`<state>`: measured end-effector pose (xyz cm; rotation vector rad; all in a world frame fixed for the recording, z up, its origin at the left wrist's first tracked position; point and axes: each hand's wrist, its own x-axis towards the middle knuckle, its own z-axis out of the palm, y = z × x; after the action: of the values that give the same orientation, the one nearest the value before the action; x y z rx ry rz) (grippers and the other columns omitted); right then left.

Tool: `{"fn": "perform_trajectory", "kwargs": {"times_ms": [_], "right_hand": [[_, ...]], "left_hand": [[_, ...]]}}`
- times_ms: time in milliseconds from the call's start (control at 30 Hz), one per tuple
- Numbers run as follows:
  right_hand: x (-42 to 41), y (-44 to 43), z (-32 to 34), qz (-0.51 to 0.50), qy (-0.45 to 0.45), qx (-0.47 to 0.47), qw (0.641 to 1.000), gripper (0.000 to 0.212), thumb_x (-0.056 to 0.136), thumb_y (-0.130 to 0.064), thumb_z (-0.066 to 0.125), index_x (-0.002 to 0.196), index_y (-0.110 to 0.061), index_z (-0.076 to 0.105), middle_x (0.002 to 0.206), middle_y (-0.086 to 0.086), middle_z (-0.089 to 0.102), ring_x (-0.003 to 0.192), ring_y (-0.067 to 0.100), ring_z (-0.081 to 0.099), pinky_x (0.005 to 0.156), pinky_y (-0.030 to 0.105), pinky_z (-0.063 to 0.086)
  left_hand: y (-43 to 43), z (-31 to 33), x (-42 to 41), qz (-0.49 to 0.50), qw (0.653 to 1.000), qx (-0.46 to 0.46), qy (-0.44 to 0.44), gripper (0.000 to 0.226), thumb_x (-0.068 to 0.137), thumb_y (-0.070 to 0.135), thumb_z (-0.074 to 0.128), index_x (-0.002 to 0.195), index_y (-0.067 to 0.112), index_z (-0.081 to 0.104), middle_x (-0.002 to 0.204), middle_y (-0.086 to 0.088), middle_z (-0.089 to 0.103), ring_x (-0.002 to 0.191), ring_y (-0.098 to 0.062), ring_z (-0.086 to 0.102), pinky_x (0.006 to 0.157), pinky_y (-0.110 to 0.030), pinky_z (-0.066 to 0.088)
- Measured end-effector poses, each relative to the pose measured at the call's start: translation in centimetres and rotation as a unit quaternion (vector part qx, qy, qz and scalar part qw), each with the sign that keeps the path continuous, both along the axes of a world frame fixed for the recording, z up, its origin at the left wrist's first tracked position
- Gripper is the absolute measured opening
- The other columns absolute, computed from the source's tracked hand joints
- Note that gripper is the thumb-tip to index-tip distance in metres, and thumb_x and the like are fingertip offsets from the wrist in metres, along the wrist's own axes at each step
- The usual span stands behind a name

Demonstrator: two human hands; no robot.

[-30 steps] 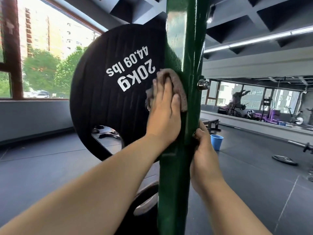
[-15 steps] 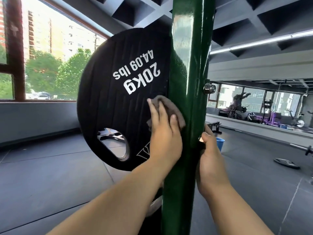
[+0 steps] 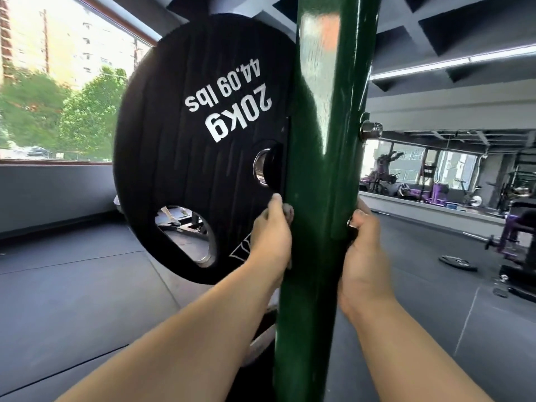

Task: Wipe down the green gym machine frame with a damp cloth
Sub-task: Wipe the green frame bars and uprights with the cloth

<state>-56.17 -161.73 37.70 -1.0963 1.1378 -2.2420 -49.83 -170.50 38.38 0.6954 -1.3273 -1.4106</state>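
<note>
Green frame post (image 3: 316, 227) stands upright, filling the middle of the view from top to bottom. Against its left face the left hand (image 3: 272, 236) presses the cloth (image 3: 289, 213), fingers bent over it so only a brownish sliver shows. On the post's right edge the right hand (image 3: 362, 256) is wrapped round the steel, thumb beside a small bolt (image 3: 350, 223). Just behind the post to its left hangs a black weight plate (image 3: 197, 140), its 20kg marking upside down. Far right of the post a loose plate (image 3: 458, 262) lies on the floor.
</note>
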Motion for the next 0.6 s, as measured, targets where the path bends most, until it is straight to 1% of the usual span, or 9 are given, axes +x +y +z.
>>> {"fn": "perform_trajectory", "kwargs": {"times_ms": [67, 167, 267, 333, 400, 433, 500, 567, 600], "right_hand": [[0.1, -0.2, -0.2, -0.012, -0.017, 0.002, 1.0, 0.06, 0.071, -0.052, 0.052, 0.128, -0.034, 0.063, 0.122, 0.003, 0.069, 0.117, 0.024, 0.063, 0.104, 0.053, 0.047], [0.1, -0.4, 0.0, -0.016, -0.01, -0.019, 1.0, 0.04, 0.092, -0.037, 0.041, 0.125, -0.041, 0.063, 0.119, -0.003, 0.071, 0.114, 0.017, 0.064, 0.103, 0.047, 0.049], [0.1, -0.3, -0.2, -0.021, 0.011, -0.017, 1.0, 0.04, 0.093, -0.037, 0.038, 0.124, -0.039, 0.064, 0.117, 0.0, 0.071, 0.112, 0.02, 0.065, 0.098, 0.047, 0.052], [0.0, 0.0, -0.2, 0.002, 0.025, -0.006, 1.0, 0.043, 0.089, -0.041, 0.04, 0.125, -0.037, 0.063, 0.12, 0.003, 0.069, 0.116, 0.025, 0.063, 0.098, 0.048, 0.051], [-0.1, 0.3, -0.4, 0.032, 0.028, -0.001, 0.999, 0.044, 0.087, -0.043, 0.042, 0.127, -0.041, 0.06, 0.127, -0.001, 0.066, 0.123, 0.024, 0.058, 0.105, 0.05, 0.045], [-0.3, 0.5, -0.3, 0.056, 0.025, -0.002, 0.998, 0.043, 0.089, -0.042, 0.042, 0.129, -0.041, 0.06, 0.129, -0.002, 0.065, 0.125, 0.022, 0.057, 0.107, 0.048, 0.043], [-0.6, 1.1, 0.0, 0.104, 0.032, -0.002, 0.994, 0.039, 0.1, -0.034, 0.036, 0.131, -0.034, 0.059, 0.125, 0.0, 0.068, 0.121, 0.018, 0.061, 0.099, 0.038, 0.051], [-0.9, 1.5, 0.1, 0.13, 0.049, 0.004, 0.99, 0.04, 0.106, -0.028, 0.029, 0.133, -0.03, 0.057, 0.12, 0.002, 0.07, 0.111, 0.015, 0.066, 0.079, 0.026, 0.057], [-1.0, 1.5, 0.0, 0.136, 0.054, 0.005, 0.989, 0.04, 0.106, -0.028, 0.028, 0.134, -0.032, 0.057, 0.118, 0.002, 0.071, 0.107, 0.014, 0.068, 0.073, 0.023, 0.057]], "left_hand": [[1.1, -1.1, 0.3, 0.017, 0.998, -0.016, -0.052, 0.046, 0.101, 0.055, 0.027, 0.075, 0.03, 0.057, 0.084, 0.008, 0.062, 0.082, -0.013, 0.059, 0.08, -0.032, 0.049], [2.3, -4.0, 0.2, 0.015, 0.998, -0.02, -0.059, 0.042, 0.103, 0.053, 0.022, 0.075, 0.036, 0.049, 0.08, 0.013, 0.055, 0.074, -0.003, 0.051, 0.061, -0.017, 0.042], [2.3, -7.6, -0.5, 0.034, 0.997, -0.058, -0.048, 0.034, 0.103, 0.047, 0.025, 0.087, 0.037, 0.054, 0.096, 0.009, 0.063, 0.097, -0.013, 0.058, 0.085, -0.027, 0.042], [3.0, -9.2, -1.2, 0.065, 0.994, -0.077, -0.045, 0.028, 0.104, 0.039, 0.027, 0.113, 0.037, 0.054, 0.113, 0.006, 0.062, 0.11, -0.015, 0.056, 0.094, -0.03, 0.042], [4.4, -8.0, -0.8, 0.106, 0.984, -0.143, -0.019, 0.04, 0.105, 0.034, 0.028, 0.143, 0.033, 0.041, 0.143, 0.007, 0.049, 0.131, -0.02, 0.047, 0.108, -0.038, 0.039], [4.8, -6.1, -0.4, 0.119, 0.973, -0.199, -0.007, 0.045, 0.105, 0.033, 0.027, 0.149, 0.032, 0.032, 0.153, 0.018, 0.035, 0.138, -0.019, 0.039, 0.113, -0.04, 0.034], [4.8, -0.7, -0.3, 0.14, 0.933, -0.33, 0.007, 0.049, 0.106, 0.031, 0.023, 0.155, 0.028, 0.02, 0.156, 0.031, 0.012, 0.148, -0.013, 0.02, 0.12, -0.034, 0.02], [4.0, 4.6, -0.7, 0.158, 0.905, -0.394, -0.011, 0.051, 0.107, 0.03, 0.022, 0.156, 0.024, 0.012, 0.162, 0.018, 0.004, 0.147, 0.003, -0.001, 0.12, -0.018, 0.004], [3.4, 6.6, -0.9, 0.17, 0.902, -0.398, -0.012, 0.051, 0.107, 0.03, 0.022, 0.157, 0.024, 0.01, 0.164, 0.014, 0.001, 0.145, 0.006, -0.005, 0.119, -0.017, 0.003]]}}
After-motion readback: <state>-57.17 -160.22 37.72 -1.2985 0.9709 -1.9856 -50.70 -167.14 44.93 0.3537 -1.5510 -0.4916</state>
